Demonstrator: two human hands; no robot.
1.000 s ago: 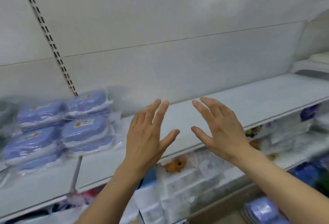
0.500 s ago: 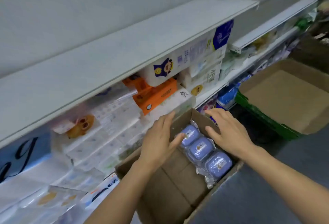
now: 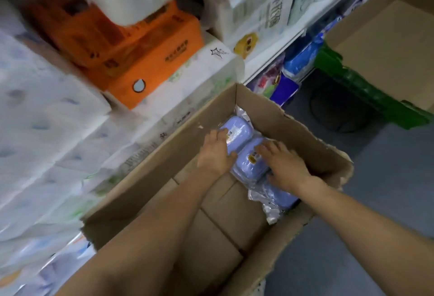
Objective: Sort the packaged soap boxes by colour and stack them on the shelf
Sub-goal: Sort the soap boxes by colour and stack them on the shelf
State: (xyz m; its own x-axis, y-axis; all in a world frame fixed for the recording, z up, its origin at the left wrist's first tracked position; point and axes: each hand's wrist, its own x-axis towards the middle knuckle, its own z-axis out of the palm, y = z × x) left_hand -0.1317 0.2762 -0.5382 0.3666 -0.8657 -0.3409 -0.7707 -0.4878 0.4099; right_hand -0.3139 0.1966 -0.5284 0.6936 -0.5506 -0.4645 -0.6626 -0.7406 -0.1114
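Note:
Three light-blue soap boxes in clear wrap lie in a row along the right side of an open cardboard box [image 3: 263, 105] on the floor. My left hand [image 3: 215, 153] lies flat on the far soap box [image 3: 239, 134], its thumb at that box's near edge. My right hand [image 3: 285, 166] rests with spread fingers on the middle soap box [image 3: 249, 163]. The nearest soap box [image 3: 278, 197] is partly hidden under my right wrist. The upper shelf with the stacked blue boxes is out of view.
Lower shelves at the left hold white tissue packs [image 3: 42, 131] and an orange tissue pack [image 3: 150, 60]. A green crate [image 3: 366, 91] holding another cardboard box [image 3: 385, 37] stands at the right on the grey floor [image 3: 375, 190]. The box's left half shows bare bottom flaps.
My view has dropped from the upper shelf down to the floor box. Both hands have gone from empty air into the box and now touch the blue soap boxes.

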